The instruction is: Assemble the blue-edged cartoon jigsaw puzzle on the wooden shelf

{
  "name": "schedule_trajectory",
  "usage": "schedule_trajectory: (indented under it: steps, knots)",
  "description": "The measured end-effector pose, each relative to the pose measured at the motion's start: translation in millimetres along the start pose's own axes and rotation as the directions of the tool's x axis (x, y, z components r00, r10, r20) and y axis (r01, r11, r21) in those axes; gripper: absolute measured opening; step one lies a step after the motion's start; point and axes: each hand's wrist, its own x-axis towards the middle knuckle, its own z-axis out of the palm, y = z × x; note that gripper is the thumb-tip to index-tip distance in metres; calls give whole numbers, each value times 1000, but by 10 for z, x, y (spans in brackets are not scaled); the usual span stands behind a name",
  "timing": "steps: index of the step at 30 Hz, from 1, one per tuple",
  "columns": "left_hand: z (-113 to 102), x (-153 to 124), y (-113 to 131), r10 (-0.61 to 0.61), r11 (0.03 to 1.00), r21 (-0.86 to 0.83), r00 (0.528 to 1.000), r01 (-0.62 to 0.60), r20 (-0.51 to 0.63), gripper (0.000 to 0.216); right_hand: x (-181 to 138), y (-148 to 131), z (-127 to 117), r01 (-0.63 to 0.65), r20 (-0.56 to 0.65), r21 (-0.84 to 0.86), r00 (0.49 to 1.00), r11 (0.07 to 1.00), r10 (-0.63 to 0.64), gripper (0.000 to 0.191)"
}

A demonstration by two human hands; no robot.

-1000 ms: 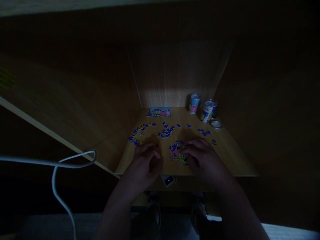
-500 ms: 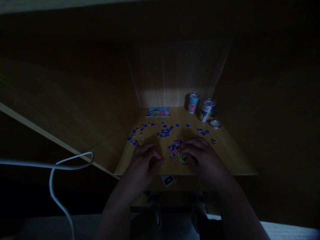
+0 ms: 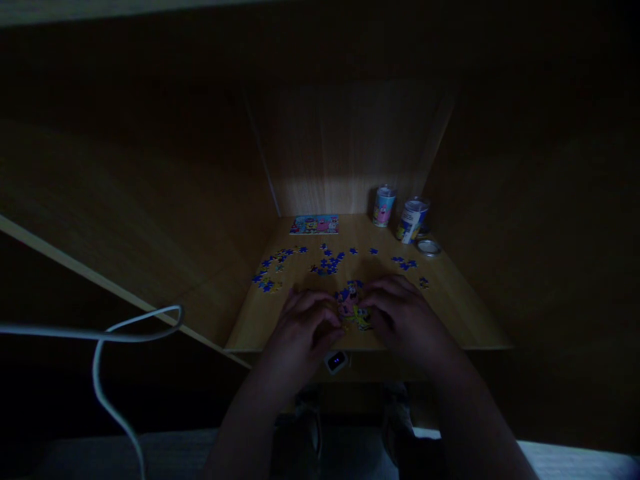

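A partly joined jigsaw puzzle (image 3: pixel 349 305) with pink, yellow and blue parts lies near the front of the wooden shelf (image 3: pixel 450 320). My left hand (image 3: pixel 306 328) is at its lower left, thumb and forefinger pinched on a small yellowish puzzle piece (image 3: pixel 345 328). On the other side, my right hand (image 3: pixel 400 310) has its fingertips on the puzzle's right edge, fingers bent. Loose puzzle pieces lie in a cluster (image 3: pixel 330 262) behind the puzzle, in another group (image 3: pixel 270 275) at the left, and in a few (image 3: pixel 404 263) at the right.
A picture card (image 3: pixel 314 225) lies at the back. Two printed cans (image 3: pixel 383 207) (image 3: pixel 413 221) stand at the back right beside a round metal lid (image 3: pixel 429 248). A small device with a lit display (image 3: pixel 336 361) is below the front edge. A white cable (image 3: pixel 100 387) hangs at the left.
My left hand has moved right, bringing the small yellowish piece close to the joined puzzle's lower edge. My right hand stays at the puzzle's right side. The view has shifted slightly.
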Motion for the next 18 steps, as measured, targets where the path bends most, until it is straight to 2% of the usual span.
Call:
schedule_trajectory:
  steps: [9, 18]
  knots:
    - [20, 56, -11, 33, 997, -70, 999, -33, -1, 22, 3, -2, 3, -2, 4, 15, 1000, 1000, 2, 32]
    - [-9, 41, 23, -68, 995, -75, 997, 64, -45, 15, 1, -3, 0, -5, 6, 20, 1000, 1000, 5, 34]
